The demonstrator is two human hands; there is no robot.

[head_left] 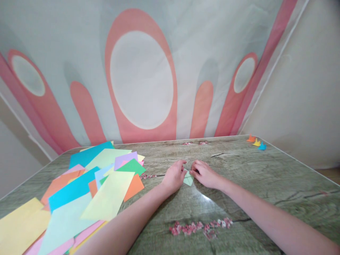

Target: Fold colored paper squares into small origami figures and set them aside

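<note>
A small piece of pale green folded paper (188,178) lies on the table between my two hands, with crease lines showing on it. My left hand (174,175) grips its left edge, fingers curled and thumb pressed against the paper. On the other side, my right hand (204,174) pinches the upper right edge, fingers bent together. The top part of the paper is partly hidden by my fingers.
Loose sheets of coloured paper (108,194) spread in an overlapping pile on the left. Several small folded paper figures, including a blue one (262,146), stand at the far right corner. The wood-patterned table (265,177) has printed pink blossoms; a patterned backdrop (183,71) hangs behind.
</note>
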